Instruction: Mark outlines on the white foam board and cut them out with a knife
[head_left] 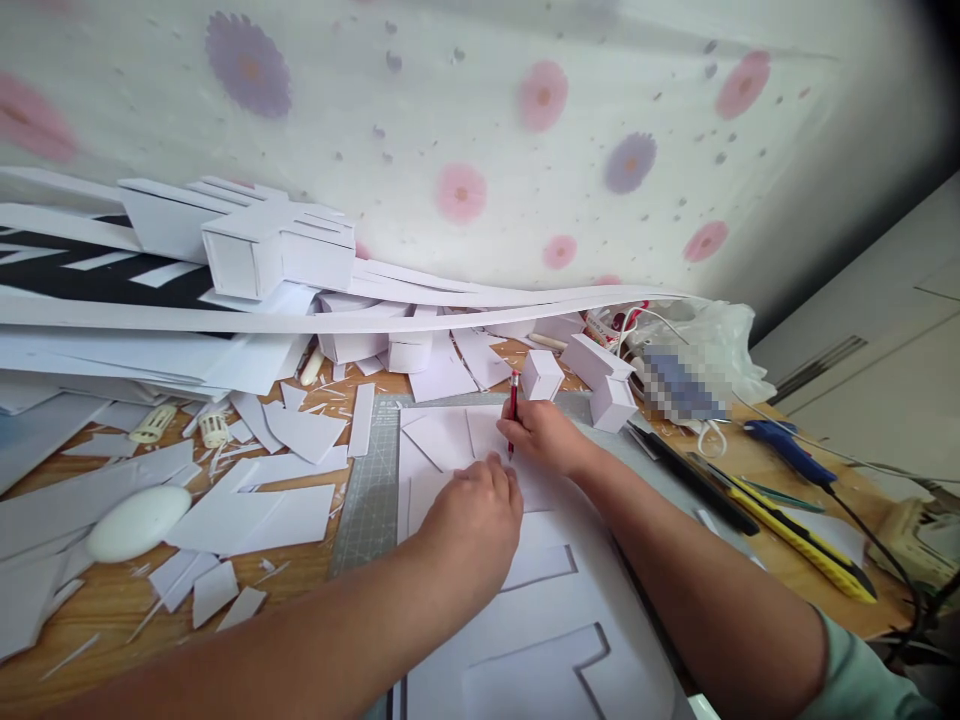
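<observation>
My right hand (pixel 551 437) is closed round a red pencil (pixel 514 396), which stands almost upright with its point down on a white board (pixel 607 590). Beside it, my left hand (pixel 474 515) presses on the same board with its fingers bent and together; what lies under them is hidden. Flat white pieces (pixel 435 435) lie at the board's far end, just beyond my hands. Nearer to me, the board has cut-out openings with dark edges. Beneath it is a grey cutting mat (pixel 364 515) with grid lines.
White offcuts (pixel 300 510) and a white oval object (pixel 140 523) cover the left side. Long white strips (pixel 450 318) span the back, near a white box-like model (pixel 281 240). On the right lie a yellow utility knife (pixel 802 540), a blue glue gun (pixel 787 450) and cords.
</observation>
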